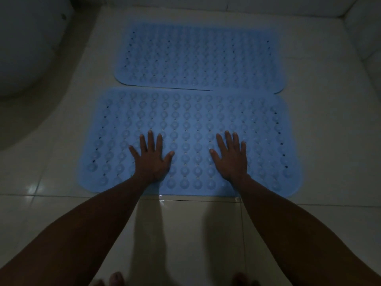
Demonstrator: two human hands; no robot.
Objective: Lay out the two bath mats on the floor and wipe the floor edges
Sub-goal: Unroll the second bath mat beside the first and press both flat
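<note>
Two blue bath mats with rows of round suction bumps lie flat on the pale tiled floor. The near mat [189,116] stretches across the middle of the view. The far mat [198,56] lies just behind it, its front right edge overlapping the near mat a little. My left hand [151,156] rests palm down on the near mat, fingers spread, holding nothing. My right hand [231,155] lies the same way a short distance to the right. No cloth is in view.
A rounded white fixture [26,48] with a curved grey base fills the left side. White walls [367,34] meet the floor at the back and right. Glossy floor tiles [185,234] lie between the near mat and my toes [115,278] at the bottom edge. The light is dim.
</note>
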